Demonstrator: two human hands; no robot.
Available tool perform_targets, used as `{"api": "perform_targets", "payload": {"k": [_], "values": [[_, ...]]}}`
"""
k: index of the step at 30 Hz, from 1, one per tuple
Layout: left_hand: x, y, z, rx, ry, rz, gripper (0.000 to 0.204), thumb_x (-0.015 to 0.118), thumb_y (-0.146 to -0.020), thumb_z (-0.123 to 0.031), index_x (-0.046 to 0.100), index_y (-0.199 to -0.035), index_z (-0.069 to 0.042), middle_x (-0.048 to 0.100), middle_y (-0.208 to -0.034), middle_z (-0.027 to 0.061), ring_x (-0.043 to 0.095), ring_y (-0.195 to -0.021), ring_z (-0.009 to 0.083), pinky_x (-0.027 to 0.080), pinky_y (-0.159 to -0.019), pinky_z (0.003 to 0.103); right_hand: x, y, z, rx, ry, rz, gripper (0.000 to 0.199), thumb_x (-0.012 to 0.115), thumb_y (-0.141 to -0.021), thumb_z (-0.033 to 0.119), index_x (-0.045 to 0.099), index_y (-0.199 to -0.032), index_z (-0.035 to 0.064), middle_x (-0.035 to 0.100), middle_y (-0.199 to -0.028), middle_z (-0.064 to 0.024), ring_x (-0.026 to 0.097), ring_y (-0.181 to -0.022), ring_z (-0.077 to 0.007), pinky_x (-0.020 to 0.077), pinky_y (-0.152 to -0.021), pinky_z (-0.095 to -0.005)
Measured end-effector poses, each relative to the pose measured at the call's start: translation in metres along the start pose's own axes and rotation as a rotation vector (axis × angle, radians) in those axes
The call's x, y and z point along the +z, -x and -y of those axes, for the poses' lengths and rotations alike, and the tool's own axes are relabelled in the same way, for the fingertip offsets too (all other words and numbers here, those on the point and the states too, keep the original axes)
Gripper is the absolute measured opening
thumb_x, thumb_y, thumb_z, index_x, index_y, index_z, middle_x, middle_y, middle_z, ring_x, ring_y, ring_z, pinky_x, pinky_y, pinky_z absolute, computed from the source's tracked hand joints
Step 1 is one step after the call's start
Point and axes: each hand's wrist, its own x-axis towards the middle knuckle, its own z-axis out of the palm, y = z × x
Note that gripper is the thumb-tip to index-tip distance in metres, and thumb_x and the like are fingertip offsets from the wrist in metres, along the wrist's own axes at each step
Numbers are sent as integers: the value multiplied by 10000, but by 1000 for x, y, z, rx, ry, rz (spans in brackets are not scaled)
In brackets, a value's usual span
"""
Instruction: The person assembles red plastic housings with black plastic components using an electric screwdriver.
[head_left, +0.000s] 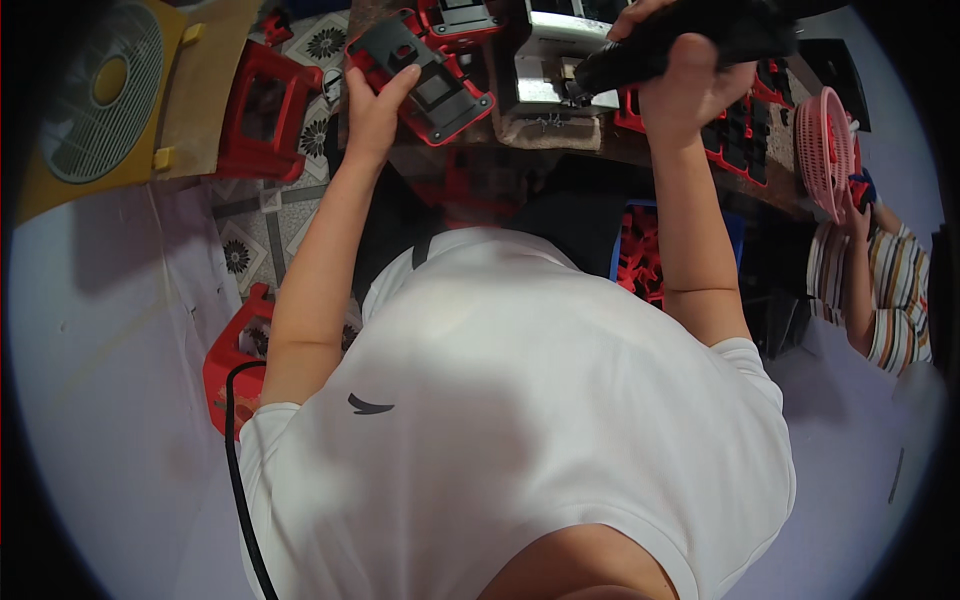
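So, far upper left of the frame, we see a yellow fan [95, 100] w/ a round grille, lying by a tan board [205, 85]. Next to it, a bit right, is a red plastic stool [262, 112] on the patterned tile floor [245, 250]. Lower down, at the left-middle, another red stool [232, 355] pokes out beside our left arm, and a black cable [238, 470] runs down over our white shirt [520, 420].

Our left hand [372, 110] is up near the top, left of center. It grips the red and black plastic part [425, 80], thumb on its front, fingers hidden behind, so it's clamped on that part. The part is tilted & sits above the brown bench edge.

Top center is a grey-white machine [555, 55] on the bench. Just right of it, our right hand [690, 85] is wrapped tight round a black tool [690, 40], w/ the tool's tip pointing left at the machine. The two hands are well apart.

Under the right hand lie more red and black parts [740, 135] in a row. Below those, middle of the frame, a blue bin [617, 255] holds red pieces.

Far right, a pink basket [825, 150] stands on edge, & another person in a striped sleeve [895, 300] has a hand [855, 215] up near it.
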Motion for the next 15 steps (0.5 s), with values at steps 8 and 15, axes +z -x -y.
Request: {"api": "perform_targets", "payload": {"k": [8, 15], "values": [[-2, 1, 3, -10, 23, 29, 553, 735, -826, -188, 414, -1231, 7, 547, -1195, 135, 539, -1108, 196, 421, -982, 331, 19, 3, 8, -149, -69, -51, 411, 686, -904, 322, 502, -1085, 3, 589, -751, -71, 562, -591, -123, 471, -521, -257], [4, 28, -19, -14, 40, 104, 469, 667, -875, -200, 422, -1230, -18, 546, -1202, 109, 543, -1116, 179, 436, -972, 320, 45, -32, 17, 147, -377, -112, 388, 618, -936, 415, 516, -1013, 49, 590, -706, -62, 574, -543, -132, 488, -499, -269]]}}
